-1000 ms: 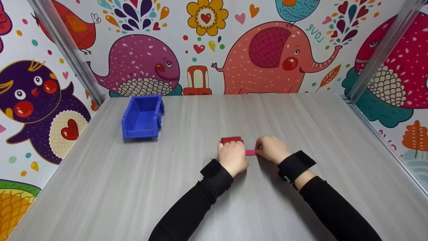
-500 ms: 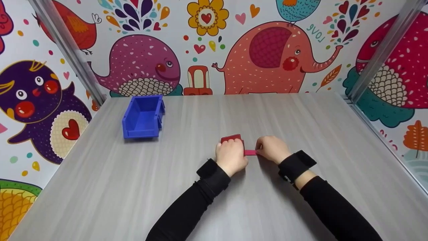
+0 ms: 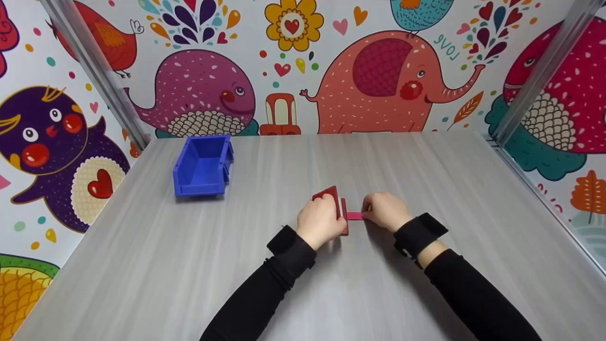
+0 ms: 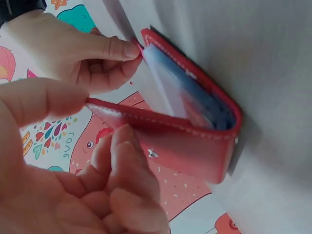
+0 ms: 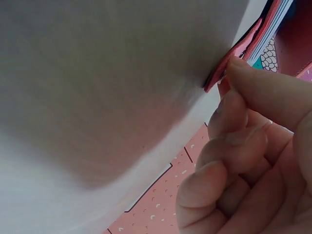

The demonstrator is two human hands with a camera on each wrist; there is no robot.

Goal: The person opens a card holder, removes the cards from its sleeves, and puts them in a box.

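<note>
A red card holder [image 4: 190,146] with pale stitching and a metal snap stands partly spread on the table, clear plastic sleeves [image 4: 168,80] showing inside. My left hand [image 3: 321,220] pinches the edge of its front cover between thumb and fingers, holding that cover raised and tilted to the left. The back cover lies low against the tabletop. From its right side runs a short pink-red strap [image 3: 354,216]. My right hand [image 3: 387,211] pinches the end of this strap by thumb and forefinger, with its other fingers curled beneath, as the right wrist view shows.
A blue plastic bin [image 3: 201,166] stands at the back left of the pale wood-grain table [image 3: 265,265]. Walls printed with cartoon animals [image 3: 378,85] close off the back and both sides, with metal posts at the corners.
My left hand has moved left and lifted the card holder's front cover, so the holder has opened and its inside shows. The right hand has stayed in place on the strap.
</note>
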